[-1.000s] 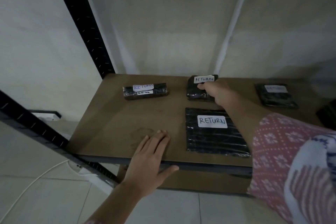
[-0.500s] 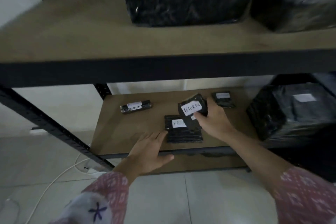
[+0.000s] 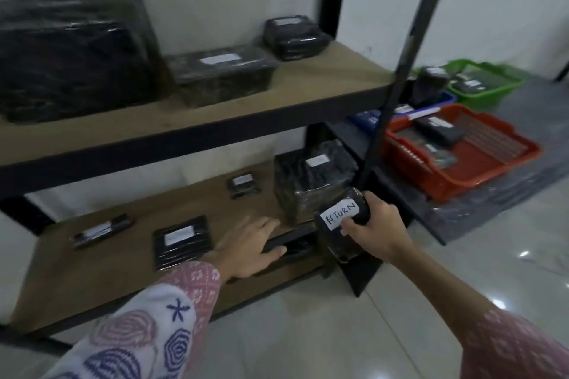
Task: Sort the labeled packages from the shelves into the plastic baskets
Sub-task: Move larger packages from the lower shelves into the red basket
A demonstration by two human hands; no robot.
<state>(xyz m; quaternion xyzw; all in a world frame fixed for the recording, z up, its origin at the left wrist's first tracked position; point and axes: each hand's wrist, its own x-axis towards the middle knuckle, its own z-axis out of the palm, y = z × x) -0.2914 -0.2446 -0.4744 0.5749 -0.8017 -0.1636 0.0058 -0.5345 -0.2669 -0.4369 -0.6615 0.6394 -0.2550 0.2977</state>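
- The right hand (image 3: 374, 229) grips a small black packet (image 3: 341, 224), fingers curled round it, thumb on its white label reading "RETURN".
- That packet now sits in the air just past the right front corner of the lower shelf (image 3: 101, 271); 0.5 s ago it was lifted just above the flat pack in mid-shelf, and 1 s ago it lay at the back of the shelf.
- The left hand (image 3: 246, 248) rests flat on the lower shelf's front edge, fingers straight and spread, holding nothing, much as in both earlier frames.
- The view has swung right since 0.5 s ago, so 3 baskets now show on the floor beyond the rack: a red basket (image 3: 492, 175) nearest, a blue basket (image 3: 366, 120) behind it and partly hidden by a rack post, and a green basket (image 3: 492, 89) farthest.
- Each basket already has dark packages inside.
- On the lower shelf lie a flat pack (image 3: 181, 241), a slim pack (image 3: 101, 229) to its left, a small pack (image 3: 243, 186) further back and a big cube-like parcel (image 3: 311, 181) at the right.
- The upper shelf (image 3: 215, 114) carries a large bundle (image 3: 74, 55), a flat box (image 3: 221, 74) and a smaller parcel (image 3: 294, 37), all in black wrap.
- Both arms wear pink patterned sleeves.
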